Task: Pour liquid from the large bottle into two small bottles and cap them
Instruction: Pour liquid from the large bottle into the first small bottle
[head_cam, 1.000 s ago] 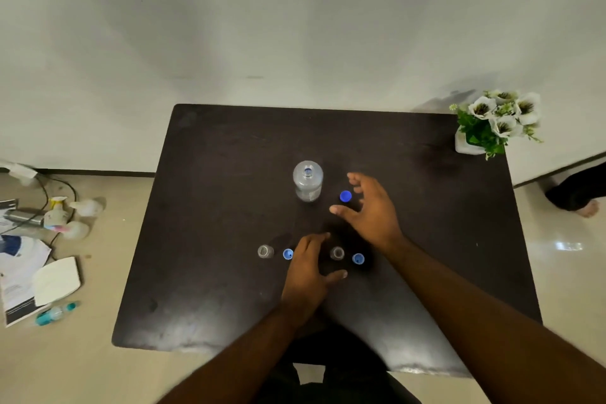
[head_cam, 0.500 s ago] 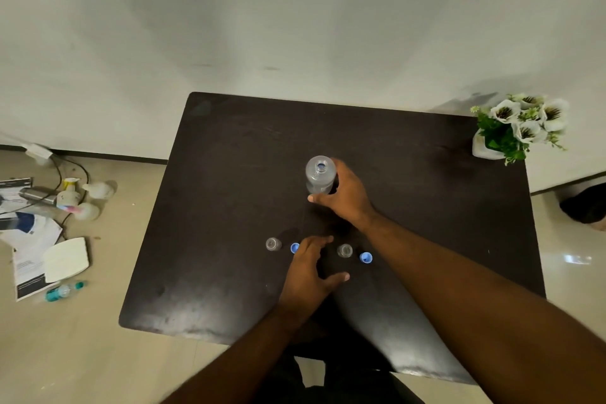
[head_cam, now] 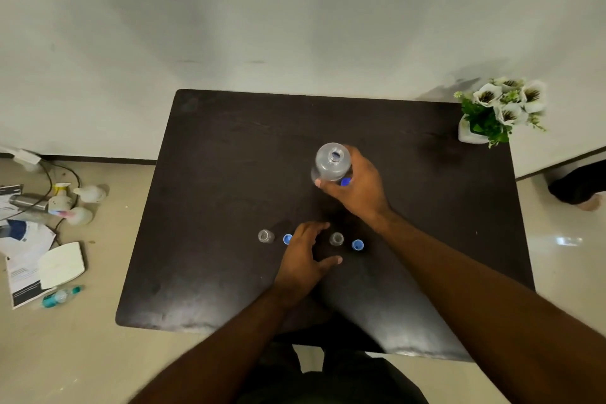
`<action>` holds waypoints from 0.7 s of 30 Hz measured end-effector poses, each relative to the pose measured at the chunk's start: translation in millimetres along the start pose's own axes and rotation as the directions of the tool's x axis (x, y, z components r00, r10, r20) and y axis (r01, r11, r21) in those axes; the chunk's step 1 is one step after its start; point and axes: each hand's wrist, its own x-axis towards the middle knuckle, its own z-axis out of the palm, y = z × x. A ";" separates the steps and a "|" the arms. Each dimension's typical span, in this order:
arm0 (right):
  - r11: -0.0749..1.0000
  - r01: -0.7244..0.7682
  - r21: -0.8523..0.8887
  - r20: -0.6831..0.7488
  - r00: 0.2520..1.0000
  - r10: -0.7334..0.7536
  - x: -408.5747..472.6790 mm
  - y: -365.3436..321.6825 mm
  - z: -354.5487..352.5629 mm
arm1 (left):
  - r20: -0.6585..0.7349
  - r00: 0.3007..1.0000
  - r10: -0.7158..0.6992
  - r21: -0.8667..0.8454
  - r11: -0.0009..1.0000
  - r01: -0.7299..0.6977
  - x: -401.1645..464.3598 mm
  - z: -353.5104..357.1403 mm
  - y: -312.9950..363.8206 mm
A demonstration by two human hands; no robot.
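Right hand (head_cam: 359, 188) wrapped around the large bottle (head_cam: 332, 162) near the middle of the dark table (head_cam: 213, 174) — mouth uncapped, a blue cap (head_cam: 345, 182) showing just beside its base under the fingers. Nearer the person than the large bottle stand two open small bottles (head_cam: 266, 236) (head_cam: 336, 238), each with a blue cap (head_cam: 287, 238) (head_cam: 357, 244) just to its right. Left hand (head_cam: 306, 256) between the small bottles — fingers spread, holding nothing, resting on the table.
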 end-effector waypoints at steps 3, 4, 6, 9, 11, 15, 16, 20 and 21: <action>1.000 -0.014 -0.022 -0.078 0.997 0.012 -28.5 8.0 -26.4 | 0.018 1.000 0.010 0.039 0.999 -0.010 6.5 3.1 0.7; 0.999 -0.028 -0.034 -0.104 0.994 0.024 -39.0 11.2 -34.4 | 0.027 0.999 0.019 0.065 0.998 -0.020 9.3 3.6 1.3; 0.997 -0.069 -0.044 -0.141 0.988 0.062 -60.8 20.6 -49.0 | 0.048 0.998 0.046 0.113 0.992 -0.051 13.9 4.9 2.0; 0.992 -0.121 -0.039 -0.174 0.978 0.112 -90.3 37.3 -63.3 | 0.072 0.996 0.058 0.172 0.983 -0.070 18.2 6.8 -0.6; 0.989 -0.148 -0.015 -0.202 0.969 0.142 -107.8 46.9 -69.0 | 0.084 0.995 0.049 0.190 0.980 -0.064 20.0 8.5 -5.9; 0.983 -0.181 0.023 -0.214 0.960 0.181 -135.0 60.9 -74.1 | 0.070 0.997 0.044 0.200 0.978 -0.058 22.1 10.2 -10.9; 0.983 -0.184 0.029 -0.212 0.960 0.186 -140.0 62.9 -75.0 | 0.060 0.997 0.049 0.201 0.978 -0.060 22.8 10.4 -9.6; 0.978 -0.204 0.041 -0.201 0.957 0.208 -154.2 63.8 -75.4 | 0.052 0.997 0.049 0.191 0.980 -0.058 23.5 10.0 0.7; 0.978 -0.203 0.040 -0.203 0.957 0.207 -156.2 62.1 -75.6 | 0.055 0.998 0.040 0.175 0.983 -0.049 23.1 9.4 3.6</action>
